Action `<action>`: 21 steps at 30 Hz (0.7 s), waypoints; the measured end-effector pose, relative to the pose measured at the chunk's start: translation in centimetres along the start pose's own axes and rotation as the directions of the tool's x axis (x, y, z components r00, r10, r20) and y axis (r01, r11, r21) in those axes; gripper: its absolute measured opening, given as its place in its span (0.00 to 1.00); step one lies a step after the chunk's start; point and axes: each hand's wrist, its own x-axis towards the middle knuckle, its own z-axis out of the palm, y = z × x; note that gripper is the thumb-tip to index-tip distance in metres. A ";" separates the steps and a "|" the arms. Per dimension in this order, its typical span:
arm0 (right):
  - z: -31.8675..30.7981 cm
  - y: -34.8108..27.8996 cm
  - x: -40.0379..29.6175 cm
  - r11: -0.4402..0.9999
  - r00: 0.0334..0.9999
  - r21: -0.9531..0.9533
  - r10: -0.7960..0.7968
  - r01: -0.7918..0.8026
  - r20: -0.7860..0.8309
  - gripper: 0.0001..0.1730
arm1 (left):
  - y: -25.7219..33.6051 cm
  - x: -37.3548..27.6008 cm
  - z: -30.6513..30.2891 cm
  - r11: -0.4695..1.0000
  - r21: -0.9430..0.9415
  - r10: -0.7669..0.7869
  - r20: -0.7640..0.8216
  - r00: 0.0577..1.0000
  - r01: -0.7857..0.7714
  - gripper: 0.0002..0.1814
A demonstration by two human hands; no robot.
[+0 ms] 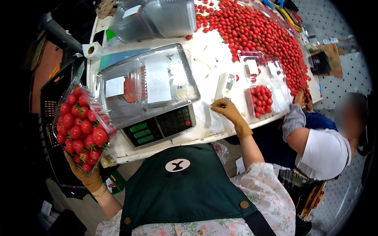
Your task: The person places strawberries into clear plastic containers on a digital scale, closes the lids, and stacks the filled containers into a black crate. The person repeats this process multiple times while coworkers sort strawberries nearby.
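My left hand (85, 177), in a tan glove, holds a clear plastic clamshell filled with cherry tomatoes (79, 126) from below, left of the scale. My right hand (226, 110), also gloved, touches a piece of white paper (217, 124) near the table's front edge; whether its fingertips grip the paper is hard to tell. Just beyond it lies a small white device (225, 85). Between my hands stands an electronic scale (159, 126) with lit green displays. On the scale is a large clear plastic tray (118, 110) with a clamshell and white papers.
Stacked clear containers (168, 19) stand at the back, near a label roll (94, 50). A big heap of cherry tomatoes (260, 32) covers the table's right part. An open tomato-filled clamshell (261, 101) sits closer. A co-worker (322, 150) sits at right, hands at the heap. A black crate (53, 100) is left.
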 end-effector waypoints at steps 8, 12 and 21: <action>3.3 -21.4 0.9 0.814 0.858 -0.346 -0.511 0.466 -0.049 0.09 | -0.7 0.4 0.4 0.938 -0.290 -0.198 -0.004 0.980 0.189 0.49; 6.4 -20.7 7.4 0.701 0.908 -0.641 -0.418 0.314 -0.012 0.11 | 0.7 0.9 1.3 0.994 -0.092 -0.060 -0.010 0.998 0.059 0.47; 2.8 -23.2 1.7 0.905 0.905 0.013 -0.425 0.425 -0.001 0.28 | 4.2 2.7 4.4 0.862 -0.407 -0.266 0.143 0.953 0.302 0.24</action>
